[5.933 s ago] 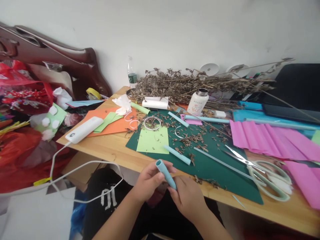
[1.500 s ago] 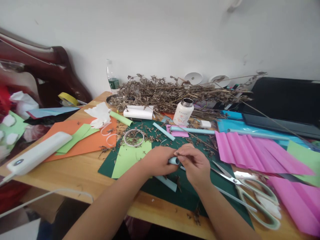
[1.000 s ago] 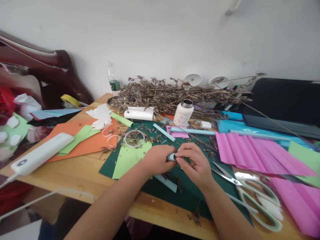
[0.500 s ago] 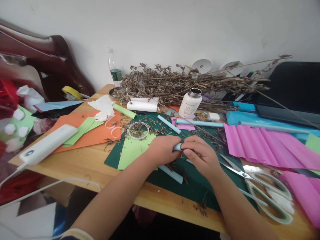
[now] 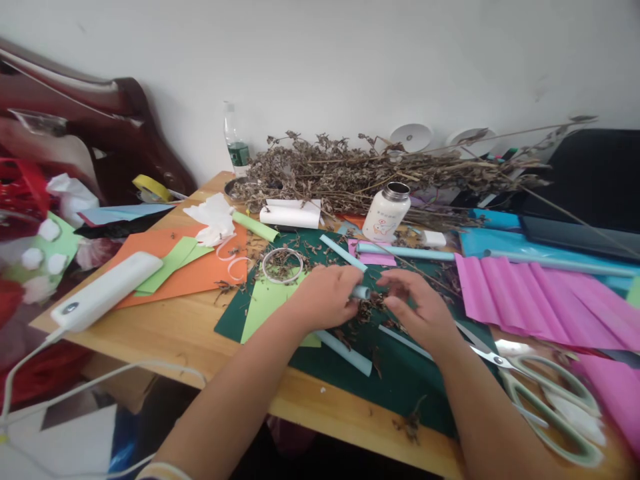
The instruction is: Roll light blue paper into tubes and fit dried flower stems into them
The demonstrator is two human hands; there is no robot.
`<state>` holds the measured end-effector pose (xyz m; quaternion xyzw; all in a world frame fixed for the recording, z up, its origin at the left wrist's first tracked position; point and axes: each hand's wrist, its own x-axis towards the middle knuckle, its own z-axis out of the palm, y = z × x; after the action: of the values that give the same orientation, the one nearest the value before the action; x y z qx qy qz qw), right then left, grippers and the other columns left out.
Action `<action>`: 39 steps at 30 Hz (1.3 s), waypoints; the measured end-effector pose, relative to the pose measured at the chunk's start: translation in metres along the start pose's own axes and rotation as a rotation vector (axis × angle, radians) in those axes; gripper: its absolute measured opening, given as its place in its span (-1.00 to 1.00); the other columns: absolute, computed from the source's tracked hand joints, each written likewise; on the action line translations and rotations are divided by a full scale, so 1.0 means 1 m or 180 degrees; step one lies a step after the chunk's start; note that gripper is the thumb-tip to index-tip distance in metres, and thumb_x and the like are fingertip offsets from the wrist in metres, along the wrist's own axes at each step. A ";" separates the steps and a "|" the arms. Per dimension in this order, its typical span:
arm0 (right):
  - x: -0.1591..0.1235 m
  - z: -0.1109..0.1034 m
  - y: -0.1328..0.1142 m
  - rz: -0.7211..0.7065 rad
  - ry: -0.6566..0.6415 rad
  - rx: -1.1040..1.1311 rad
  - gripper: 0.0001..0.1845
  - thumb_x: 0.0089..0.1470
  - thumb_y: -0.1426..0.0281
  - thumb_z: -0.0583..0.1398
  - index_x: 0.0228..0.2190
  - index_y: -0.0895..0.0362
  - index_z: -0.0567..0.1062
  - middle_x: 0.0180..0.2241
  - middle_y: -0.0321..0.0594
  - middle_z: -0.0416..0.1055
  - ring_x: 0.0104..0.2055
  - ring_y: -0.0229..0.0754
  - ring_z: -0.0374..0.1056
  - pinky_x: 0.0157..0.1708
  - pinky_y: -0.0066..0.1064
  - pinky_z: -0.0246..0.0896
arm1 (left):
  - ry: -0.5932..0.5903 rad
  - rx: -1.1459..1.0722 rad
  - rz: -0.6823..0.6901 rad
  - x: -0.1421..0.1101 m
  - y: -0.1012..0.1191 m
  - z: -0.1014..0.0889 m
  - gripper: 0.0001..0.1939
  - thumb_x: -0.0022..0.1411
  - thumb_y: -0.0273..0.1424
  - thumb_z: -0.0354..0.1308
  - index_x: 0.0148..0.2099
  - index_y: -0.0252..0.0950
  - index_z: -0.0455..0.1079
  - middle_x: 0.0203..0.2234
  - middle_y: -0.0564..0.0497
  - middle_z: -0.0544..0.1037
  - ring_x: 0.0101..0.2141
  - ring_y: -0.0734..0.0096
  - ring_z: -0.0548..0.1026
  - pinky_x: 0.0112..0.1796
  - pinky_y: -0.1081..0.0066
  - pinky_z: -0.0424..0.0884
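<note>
Holding a blue tube (image 5: 362,293), left hand (image 5: 326,295) snug, right hand (image 5: 424,310) beside it, grip half spread.

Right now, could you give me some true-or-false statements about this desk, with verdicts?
1. The left hand holds a light-blue paper tube. True.
2. The right hand grips the metal scissors with pale-green handles. False: the right hand is off the scissors, its thumb and fingers apart.
3. A white bottle with a printed picture stands without a lid. True.
4. The thin white ring lies wholly on pink paper. False: it lies partly over light-green paper.
</note>
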<state>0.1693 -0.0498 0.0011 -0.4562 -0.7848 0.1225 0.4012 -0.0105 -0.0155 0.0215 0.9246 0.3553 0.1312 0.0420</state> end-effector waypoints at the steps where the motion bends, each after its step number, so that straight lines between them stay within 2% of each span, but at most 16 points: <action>1: 0.000 0.001 0.002 0.0023 -0.0012 0.0025 -0.77 0.04 0.36 0.01 -0.21 0.07 0.26 -0.38 -0.22 0.34 -0.47 -0.27 0.25 -0.49 -0.44 0.21 | 0.0024 0.0020 -0.0086 -0.001 -0.001 0.000 -0.79 0.02 -0.43 -0.05 -0.22 -0.31 0.19 -0.37 -0.04 0.43 -0.33 0.26 0.39 -0.35 0.34 0.26; 3: 0.000 0.004 0.002 -0.0044 -0.0084 0.0006 -0.82 0.07 0.36 -0.03 -0.27 0.08 0.29 -0.40 -0.23 0.36 -0.44 -0.26 0.28 -0.47 -0.45 0.22 | 0.0000 -0.0047 -0.0108 -0.001 -0.003 0.002 -0.82 0.01 -0.46 -0.06 -0.26 -0.31 0.18 -0.43 -0.02 0.43 -0.39 0.29 0.39 -0.41 0.38 0.26; 6: 0.001 0.007 -0.004 -0.0118 -0.0099 -0.0088 -0.87 0.06 0.37 -0.02 -0.36 0.08 0.31 -0.44 -0.25 0.38 -0.43 -0.25 0.31 -0.46 -0.45 0.23 | 0.0034 -0.0250 0.0144 -0.001 -0.003 0.007 -0.86 -0.01 -0.46 -0.05 -0.31 -0.29 0.18 -0.46 0.01 0.43 -0.43 0.34 0.38 -0.46 0.42 0.24; 12: -0.002 0.012 -0.015 -0.0109 0.0138 0.0077 -0.87 -0.05 0.36 0.12 -0.36 0.07 0.32 -0.51 -0.31 0.35 -0.55 -0.31 0.26 -0.55 -0.49 0.21 | 0.0922 -0.0319 0.0443 0.001 -0.001 0.016 -0.87 0.01 -0.50 -0.06 -0.32 -0.30 0.22 -0.37 -0.02 0.45 -0.31 0.33 0.38 -0.32 0.37 0.24; 17: -0.008 0.023 -0.011 0.0438 0.0698 0.0652 -0.87 -0.09 0.40 0.15 -0.38 0.06 0.32 -0.51 -0.33 0.33 -0.53 -0.31 0.26 -0.52 -0.46 0.22 | 0.1326 -0.0247 0.0435 0.001 -0.005 0.017 -0.85 0.03 -0.51 -0.06 -0.29 -0.30 0.25 -0.37 -0.03 0.46 -0.30 0.34 0.39 -0.31 0.36 0.26; 20: -0.010 0.025 -0.011 0.0717 0.0948 0.1093 -0.88 -0.11 0.40 0.17 -0.44 0.07 0.30 -0.50 -0.33 0.32 -0.50 -0.29 0.29 -0.53 -0.45 0.22 | 0.1343 -0.0163 0.0406 0.001 -0.008 0.015 -0.83 0.02 -0.53 -0.05 -0.28 -0.31 0.26 -0.33 -0.04 0.46 -0.29 0.35 0.39 -0.30 0.37 0.26; 22: -0.010 0.024 -0.013 0.0721 0.1084 0.0992 -0.90 -0.13 0.41 0.18 -0.49 0.08 0.30 -0.50 -0.33 0.34 -0.51 -0.30 0.29 -0.54 -0.45 0.21 | 0.1314 -0.0118 0.0396 0.001 -0.009 0.015 -0.82 0.02 -0.53 -0.05 -0.28 -0.30 0.27 -0.32 -0.03 0.46 -0.28 0.36 0.39 -0.30 0.37 0.26; 26: -0.008 0.017 -0.018 0.0450 0.0935 0.0390 -0.95 -0.11 0.45 0.16 -0.54 0.08 0.36 -0.55 -0.35 0.38 -0.55 -0.32 0.26 -0.56 -0.48 0.16 | 0.1252 -0.0083 0.0424 0.001 -0.008 0.016 -0.83 0.03 -0.51 -0.04 -0.27 -0.29 0.28 -0.33 -0.02 0.47 -0.30 0.36 0.39 -0.30 0.37 0.27; 30: -0.001 0.012 -0.023 0.0171 0.0743 0.0240 -0.91 -0.08 0.47 0.14 -0.57 0.10 0.34 -0.58 -0.35 0.35 -0.55 -0.33 0.24 -0.57 -0.50 0.15 | 0.1229 -0.0115 0.0410 0.002 -0.007 0.017 -0.83 0.04 -0.51 -0.03 -0.27 -0.29 0.29 -0.34 -0.03 0.47 -0.30 0.36 0.39 -0.29 0.36 0.27; 36: 0.004 0.011 -0.023 -0.0164 0.0607 -0.0099 -0.88 -0.07 0.46 0.13 -0.60 0.12 0.35 -0.58 -0.30 0.28 -0.51 -0.30 0.22 -0.53 -0.47 0.16 | 0.1142 -0.0336 0.0517 0.001 -0.006 0.016 -0.79 0.05 -0.55 -0.04 -0.23 -0.27 0.29 -0.34 0.00 0.47 -0.25 0.41 0.39 -0.05 0.25 0.16; 39: 0.002 0.010 -0.020 -0.0410 0.0620 -0.0300 -0.90 -0.03 0.44 0.10 -0.53 0.13 0.40 -0.52 -0.23 0.30 -0.43 -0.26 0.25 -0.44 -0.43 0.20 | 0.1156 -0.0433 0.0491 0.000 -0.006 0.017 -0.77 0.04 -0.56 -0.03 -0.22 -0.27 0.28 -0.33 0.00 0.48 -0.25 0.41 0.39 -0.04 0.23 0.16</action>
<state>0.1490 -0.0572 0.0069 -0.4329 -0.7747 0.0146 0.4607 -0.0095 -0.0106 0.0046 0.9052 0.2755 0.3223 0.0295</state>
